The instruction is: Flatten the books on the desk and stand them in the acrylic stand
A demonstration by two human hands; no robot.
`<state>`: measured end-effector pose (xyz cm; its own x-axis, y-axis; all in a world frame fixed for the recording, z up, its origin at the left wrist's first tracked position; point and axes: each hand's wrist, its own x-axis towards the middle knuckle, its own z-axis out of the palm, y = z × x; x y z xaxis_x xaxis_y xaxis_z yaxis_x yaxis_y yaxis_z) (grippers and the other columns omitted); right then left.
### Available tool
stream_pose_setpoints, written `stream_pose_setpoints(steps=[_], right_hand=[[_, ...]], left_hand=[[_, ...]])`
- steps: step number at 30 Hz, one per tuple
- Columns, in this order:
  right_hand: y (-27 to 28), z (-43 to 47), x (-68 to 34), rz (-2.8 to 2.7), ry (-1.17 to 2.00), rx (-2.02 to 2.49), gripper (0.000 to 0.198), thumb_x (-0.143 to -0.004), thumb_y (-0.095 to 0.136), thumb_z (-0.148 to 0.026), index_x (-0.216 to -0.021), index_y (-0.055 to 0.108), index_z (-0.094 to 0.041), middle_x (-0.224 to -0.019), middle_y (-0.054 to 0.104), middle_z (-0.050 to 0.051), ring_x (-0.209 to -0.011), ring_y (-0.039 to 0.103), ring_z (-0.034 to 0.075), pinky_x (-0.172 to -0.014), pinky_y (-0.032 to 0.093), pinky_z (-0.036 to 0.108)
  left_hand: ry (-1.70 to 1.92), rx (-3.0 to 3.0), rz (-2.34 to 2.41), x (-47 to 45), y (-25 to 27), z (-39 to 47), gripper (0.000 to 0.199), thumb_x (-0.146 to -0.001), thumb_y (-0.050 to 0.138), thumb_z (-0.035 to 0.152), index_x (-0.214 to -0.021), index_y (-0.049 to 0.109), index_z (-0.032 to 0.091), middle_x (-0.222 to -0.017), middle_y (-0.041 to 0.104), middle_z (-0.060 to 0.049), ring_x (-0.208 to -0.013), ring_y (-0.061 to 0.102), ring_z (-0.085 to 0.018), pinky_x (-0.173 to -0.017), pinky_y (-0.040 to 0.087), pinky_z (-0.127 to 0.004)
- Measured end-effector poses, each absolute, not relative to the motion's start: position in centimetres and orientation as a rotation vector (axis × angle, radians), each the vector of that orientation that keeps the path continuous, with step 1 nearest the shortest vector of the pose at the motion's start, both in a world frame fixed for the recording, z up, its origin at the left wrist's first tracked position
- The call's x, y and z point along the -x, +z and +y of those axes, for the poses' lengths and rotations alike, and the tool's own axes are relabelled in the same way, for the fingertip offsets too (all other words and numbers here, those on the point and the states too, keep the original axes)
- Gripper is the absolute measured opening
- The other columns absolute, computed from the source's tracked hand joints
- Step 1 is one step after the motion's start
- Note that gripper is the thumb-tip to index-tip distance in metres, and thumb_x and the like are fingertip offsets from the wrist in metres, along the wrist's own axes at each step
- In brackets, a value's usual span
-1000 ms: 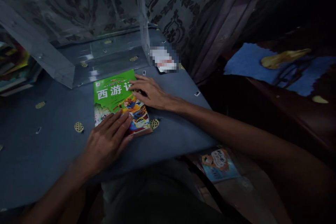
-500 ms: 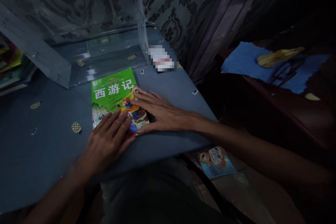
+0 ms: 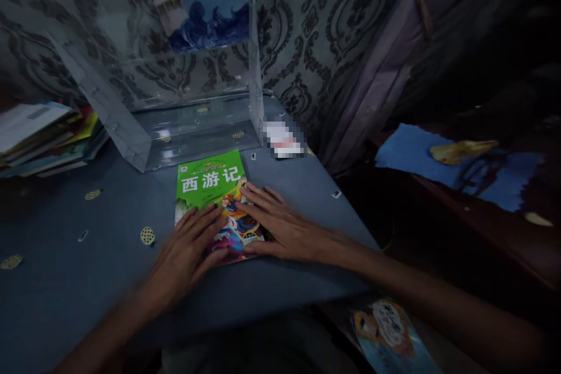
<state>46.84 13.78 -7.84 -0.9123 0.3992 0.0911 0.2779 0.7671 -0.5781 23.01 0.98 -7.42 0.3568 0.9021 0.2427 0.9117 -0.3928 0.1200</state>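
Note:
A closed picture book (image 3: 209, 181) with a green cover, white Chinese characters and a cartoon figure lies flat on the blue tablecloth (image 3: 118, 280). My left hand (image 3: 188, 245) rests over its lower left part, palm down, fingers stretched out. From the right, my right hand (image 3: 280, 225) lies with spread fingers over the book's right edge. Neither hand is closed around the book. Part of the cover's lower left is hidden under my left hand. Just beyond the book's top edge stands a clear acrylic box (image 3: 197, 149).
A stack of books and papers (image 3: 48, 137) sits at the left. Beside the box lies a blurred-out white item (image 3: 284, 140). Below the table's right front edge is another colourful book (image 3: 390, 333). A blue cloth (image 3: 403, 149) with a yellowish object lies on a surface at right.
The view has tilted upward, so everything sits lower and a bit further right, and more wall shows. Both hands stay on the book; my left hand's fingers have shifted slightly on the cover.

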Motion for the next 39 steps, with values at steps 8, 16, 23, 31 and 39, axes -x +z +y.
stream_pose_setpoints(steps=[8, 16, 23, 31, 39], right_hand=[[-8.4, 18.1, -40.9, -2.662, 0.716, 0.741, 0.071, -0.099, 0.054, -0.051, -0.153, 0.040, -0.008, -0.164, 0.027, 0.024, -0.157, 0.016, 0.034, -0.123, 0.025, 0.059], [-9.1, 19.1, -38.1, -2.556, 0.631, 0.949, 0.064, -0.100, 0.049, -0.038, -0.152, 0.040, -0.002, -0.164, 0.028, 0.025, -0.157, 0.019, 0.031, -0.124, 0.025, 0.055], [-9.4, 18.8, -38.3, -2.535, 0.582, 0.932, 0.063, -0.100, 0.046, -0.039, -0.153, 0.040, -0.006, -0.165, 0.028, 0.023, -0.157, 0.018, 0.030, -0.124, 0.026, 0.055], [-9.0, 18.7, -38.3, -2.563, 0.603, 0.965, 0.062, -0.099, 0.049, -0.035, -0.151, 0.041, -0.001, -0.164, 0.028, 0.025, -0.157, 0.018, 0.031, -0.125, 0.024, 0.054], [-9.5, 18.6, -38.5, -2.508, 0.605, 0.944, 0.058, -0.100, 0.049, -0.038, -0.149, 0.046, -0.008, -0.164, 0.029, 0.023, -0.156, 0.021, 0.033, -0.123, 0.027, 0.058]], left_hand=[[-0.613, 2.235, -2.109, -18.6, -9.5, 5.6, 0.054, -0.103, 0.040, 0.050, -0.146, 0.049, 0.018, -0.160, 0.040, -0.019, -0.152, 0.032, -0.034, -0.119, 0.034, -0.060], [-0.812, 2.024, -2.273, -17.0, -11.1, 7.6, 0.066, -0.100, 0.042, 0.055, -0.150, 0.040, 0.012, -0.154, 0.045, -0.025, -0.146, 0.041, -0.036, -0.116, 0.038, -0.058], [-0.883, 1.999, -2.232, -16.9, -12.1, 7.5, 0.062, -0.100, 0.043, 0.053, -0.150, 0.040, 0.017, -0.155, 0.045, -0.022, -0.149, 0.037, -0.035, -0.117, 0.037, -0.059], [-0.856, 1.998, -2.232, -16.8, -12.5, 7.4, 0.061, -0.101, 0.040, 0.053, -0.149, 0.042, 0.015, -0.153, 0.048, -0.022, -0.150, 0.035, -0.037, -0.117, 0.034, -0.063], [-0.889, 1.997, -2.182, -16.7, -12.7, 7.3, 0.058, -0.101, 0.042, 0.051, -0.149, 0.044, 0.019, -0.150, 0.052, -0.019, -0.148, 0.038, -0.037, -0.116, 0.037, -0.062]])
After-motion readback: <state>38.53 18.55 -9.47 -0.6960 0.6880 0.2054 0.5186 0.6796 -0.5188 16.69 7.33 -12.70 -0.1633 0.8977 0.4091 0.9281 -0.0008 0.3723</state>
